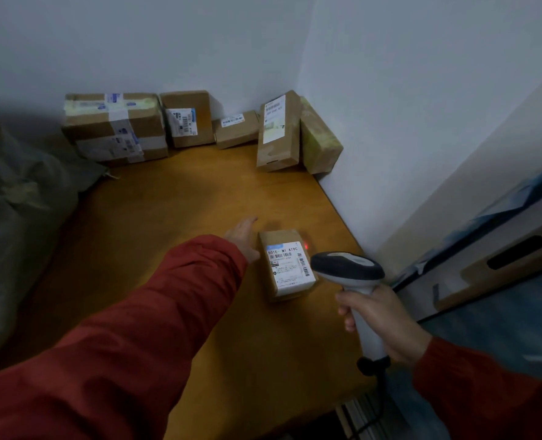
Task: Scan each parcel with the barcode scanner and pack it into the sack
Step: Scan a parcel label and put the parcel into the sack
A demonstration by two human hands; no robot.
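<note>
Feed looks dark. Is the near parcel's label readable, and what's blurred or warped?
Head view: dim overall; the near parcel has a sharp label, large print legible; the scanner throws a red spot at that parcel's far right corner; the sack is dark and soft; the right edge is smeared; wide-angle stretches the corners.
</note>
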